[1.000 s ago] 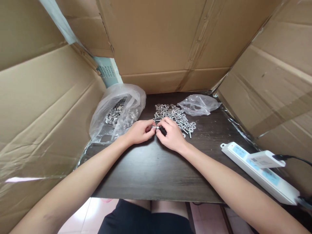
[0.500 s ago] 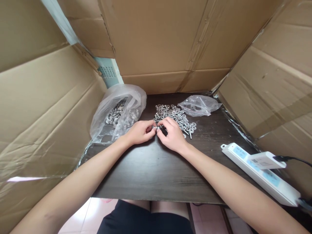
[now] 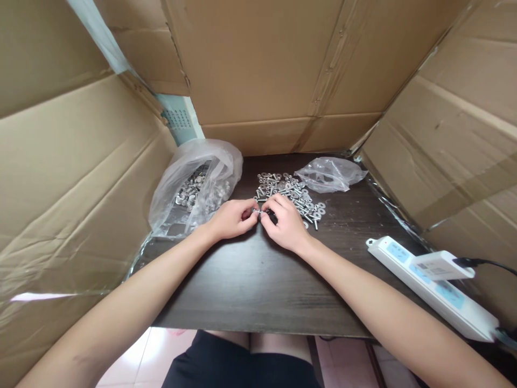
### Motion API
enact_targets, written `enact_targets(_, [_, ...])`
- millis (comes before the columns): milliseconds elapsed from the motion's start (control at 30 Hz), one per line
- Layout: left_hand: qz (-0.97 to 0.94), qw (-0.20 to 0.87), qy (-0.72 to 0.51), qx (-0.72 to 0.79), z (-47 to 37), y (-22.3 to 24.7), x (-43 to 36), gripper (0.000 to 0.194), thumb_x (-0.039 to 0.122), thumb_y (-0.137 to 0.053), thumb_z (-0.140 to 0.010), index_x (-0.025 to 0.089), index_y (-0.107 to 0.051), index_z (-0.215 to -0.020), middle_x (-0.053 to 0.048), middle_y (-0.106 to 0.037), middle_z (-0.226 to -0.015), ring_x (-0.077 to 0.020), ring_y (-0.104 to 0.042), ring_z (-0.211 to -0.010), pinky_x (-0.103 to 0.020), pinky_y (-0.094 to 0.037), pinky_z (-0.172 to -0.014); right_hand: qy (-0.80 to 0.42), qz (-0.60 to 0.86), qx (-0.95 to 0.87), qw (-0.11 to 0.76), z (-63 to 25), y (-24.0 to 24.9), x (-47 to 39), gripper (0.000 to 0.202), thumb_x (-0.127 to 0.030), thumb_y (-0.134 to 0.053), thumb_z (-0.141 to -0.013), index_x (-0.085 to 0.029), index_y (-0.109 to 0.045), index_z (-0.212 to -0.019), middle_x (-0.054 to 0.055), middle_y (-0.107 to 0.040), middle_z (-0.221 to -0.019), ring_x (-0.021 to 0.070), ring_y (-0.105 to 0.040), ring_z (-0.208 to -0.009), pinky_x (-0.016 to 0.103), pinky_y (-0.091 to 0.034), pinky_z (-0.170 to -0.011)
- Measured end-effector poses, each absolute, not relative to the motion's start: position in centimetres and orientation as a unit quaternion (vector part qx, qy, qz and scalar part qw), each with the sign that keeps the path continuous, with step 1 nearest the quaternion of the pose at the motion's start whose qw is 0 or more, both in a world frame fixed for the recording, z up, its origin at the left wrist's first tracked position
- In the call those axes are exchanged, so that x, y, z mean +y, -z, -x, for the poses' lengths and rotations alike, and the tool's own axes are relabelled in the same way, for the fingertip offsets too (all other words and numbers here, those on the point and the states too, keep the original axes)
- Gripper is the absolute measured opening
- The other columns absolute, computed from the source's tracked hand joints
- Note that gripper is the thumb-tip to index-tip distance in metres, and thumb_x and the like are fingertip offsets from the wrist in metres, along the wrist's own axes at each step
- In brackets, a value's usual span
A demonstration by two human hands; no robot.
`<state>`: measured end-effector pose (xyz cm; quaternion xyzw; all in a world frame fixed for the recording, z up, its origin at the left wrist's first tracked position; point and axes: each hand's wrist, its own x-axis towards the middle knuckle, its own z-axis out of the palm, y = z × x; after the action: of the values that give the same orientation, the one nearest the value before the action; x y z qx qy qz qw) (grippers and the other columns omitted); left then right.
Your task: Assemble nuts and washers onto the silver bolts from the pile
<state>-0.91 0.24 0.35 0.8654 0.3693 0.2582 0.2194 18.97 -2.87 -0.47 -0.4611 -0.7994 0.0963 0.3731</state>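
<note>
Nearest: dark tabletop, its front edge on the near side of the hardware pile. Power strip, white, right of the pile and nearer, with adapter fitted; set aside, it seems, to spare elbow room. Left hand, near side and left of the pile: narrow pinch, thumb and forefinger, on a small metal fastener. Right hand, directly on the pile's near side: narrow pinch at the fastener's other end, probably so one end steadies the other. Fastener: silvery, just before the pile's left part; exact type too small to tell. Hardware pile: loose bolts and washers, spread perhaps for easy picking. Large plastic bag, left of the pile, opened on further metal pieces, presumably for reach. Small plastic bag, flattened, right of the pile and farther. Cardboard panel, upright beyond the pile, likely a screen.
</note>
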Motion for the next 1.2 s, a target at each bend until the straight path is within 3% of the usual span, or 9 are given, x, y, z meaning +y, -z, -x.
enact_targets(700, [-0.868,0.216,-0.26,0.365,0.88,-0.34,0.3,0.017,0.03,-0.054,-0.09,0.016,-0.064,-0.089,0.006,-0.049,-0.058,-0.01,-0.041,-0.053,-0.024,-0.031,-0.058,-0.097,0.463,-0.798,0.375,-18.94,0.42,-2.91,0.007,-0.023,-0.053,-0.093,-0.023,-0.057,-0.088,0.007,-0.065,-0.096,0.0258,-0.061,-0.094,0.042,-0.046,-0.086])
enact_targets(1200, [-0.868,0.217,-0.255,0.367,0.86,-0.3,0.34,0.016,0.029,-0.054,-0.089,0.016,-0.064,-0.089,0.006,-0.048,-0.058,-0.0104,-0.041,-0.053,-0.024,-0.03,-0.058,-0.09,0.445,-0.803,0.385,-18.94,0.45,-2.89,0.007,-0.02,-0.058,-0.085,-0.023,-0.053,-0.089,0.007,-0.064,-0.095,0.0264,-0.06,-0.093,0.041,-0.047,-0.085])
